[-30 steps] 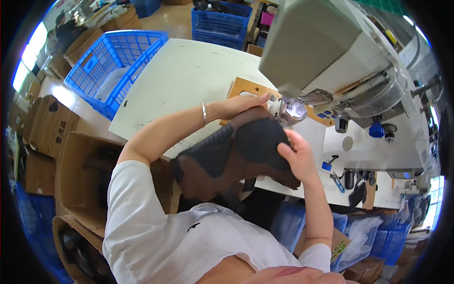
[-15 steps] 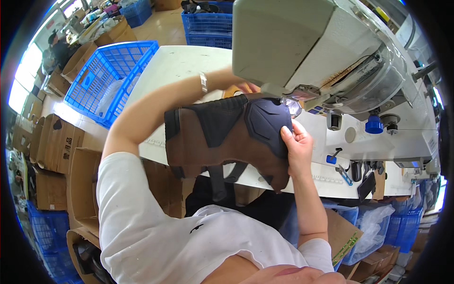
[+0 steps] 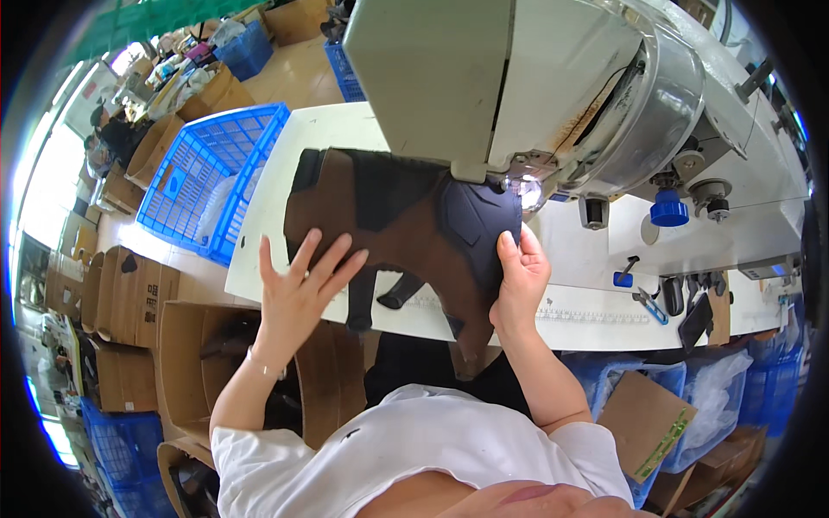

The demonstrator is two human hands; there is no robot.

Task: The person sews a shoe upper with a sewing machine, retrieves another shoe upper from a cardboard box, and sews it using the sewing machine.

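Observation:
A brown and black padded guard (image 3: 399,246) lies on the white sewing table (image 3: 259,233). It has a raised black moulded panel, and its straps hang over the near side. The far right edge of the panel reaches under the head of the sewing machine (image 3: 432,78), beside a bright lamp (image 3: 523,192). My left hand (image 3: 298,298) rests on the guard's near left part with fingers spread. Pinched between the thumb and fingers of my right hand (image 3: 522,281) is the panel's right edge, close to the lamp. The machine's needle area is hidden.
A blue plastic crate (image 3: 194,186) stands left of the table. Scissors (image 3: 652,306), a blue-handled tool (image 3: 623,274) and a dark flat object (image 3: 694,321) lie to the right. Open cardboard boxes (image 3: 194,345) sit at lower left. A ruler strip (image 3: 591,317) runs along the near edge.
My left hand has come back from beyond the guard, near the machine, to its near left side, fingers now spread on it. My right hand keeps its pinch. The view has shifted.

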